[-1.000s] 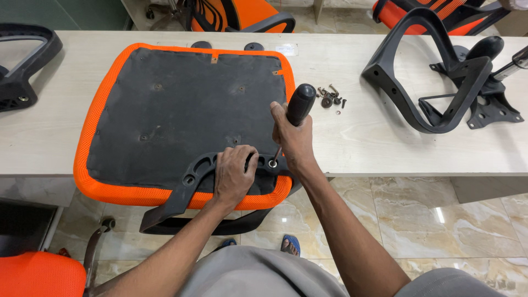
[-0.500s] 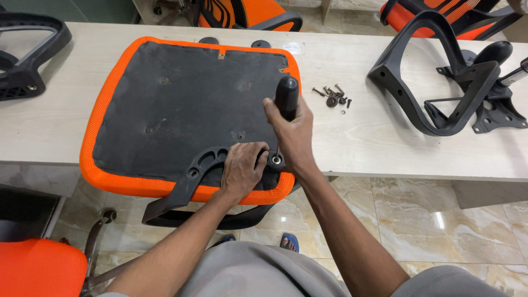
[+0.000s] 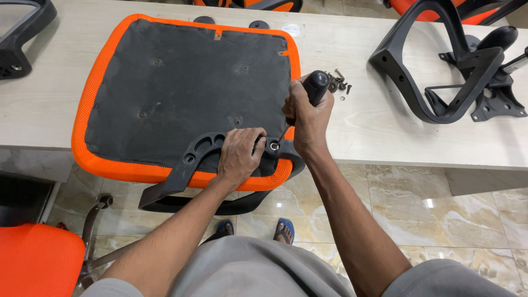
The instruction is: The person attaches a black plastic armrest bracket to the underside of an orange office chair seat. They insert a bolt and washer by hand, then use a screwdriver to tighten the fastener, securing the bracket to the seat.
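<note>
An orange chair seat (image 3: 181,82) lies upside down on a pale wooden table (image 3: 374,126), its black underside up. A black plastic armrest bracket (image 3: 190,165) rests across the seat's near edge and hangs off the table. My left hand (image 3: 239,157) presses flat on this bracket. My right hand (image 3: 308,118) grips a black-handled screwdriver (image 3: 316,87), tilted, with its tip at a screw with a washer (image 3: 273,146) in the bracket. The shaft is mostly hidden by my fingers.
Loose screws and washers (image 3: 336,85) lie on the table right of the seat. A black chair frame with mechanism (image 3: 451,71) sits at the right, another black part (image 3: 19,38) at the far left. An orange chair (image 3: 38,258) stands at lower left on the tiled floor.
My right hand has stayed on the screwdriver at the screw, its wrist and the handle shifting slightly. The left hand keeps pressing the bracket. The view has moved closer.
</note>
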